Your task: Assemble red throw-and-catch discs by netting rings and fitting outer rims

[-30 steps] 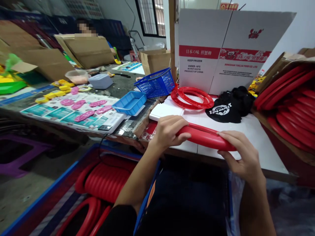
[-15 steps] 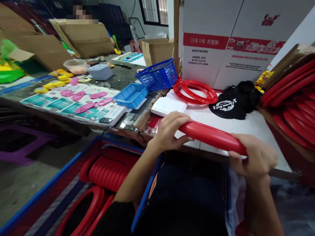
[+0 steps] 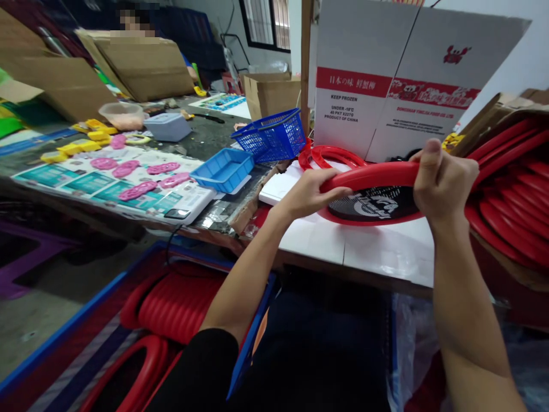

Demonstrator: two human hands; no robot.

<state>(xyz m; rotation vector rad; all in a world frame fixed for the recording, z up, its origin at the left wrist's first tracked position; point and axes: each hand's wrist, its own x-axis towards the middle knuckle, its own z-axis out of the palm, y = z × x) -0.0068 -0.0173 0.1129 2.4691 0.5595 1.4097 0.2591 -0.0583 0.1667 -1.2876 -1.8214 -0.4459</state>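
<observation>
**Red ring held up over the white table**

The red ring (image 3: 369, 174) is lifted clear of the white table (image 3: 377, 252) and tilted, so its opening faces partly toward the camera. The left hand (image 3: 311, 194) grips the ring's left end, fingers wrapped over the top of the rim and thumb beneath. The right hand (image 3: 441, 180) is closed round the right end, thumb pointing up along the rim. Both hands are shut on the ring, none of the fingers spread.

Seen through the ring's opening, a black cloth disc (image 3: 371, 203) with white lettering lies on the table (whether it touches the ring or just sits behind it cannot be told). Just beyond the ring, a second red ring (image 3: 328, 155) rests flat on the table, and behind that stands a white carton (image 3: 386, 86) with a red band. To the ring's right, a cardboard box holds a stack of red rings (image 3: 510, 194). To its left sit a blue basket (image 3: 270, 137) and a blue tray (image 3: 223, 170); below and to the left, more red rings fill a blue crate (image 3: 171, 309).

Judging by the grip, the handling goes best with both hands at opposite ends as now, keeping the rim level between them so it does not twist, and keeping its lower edge clear of the cloth.
</observation>
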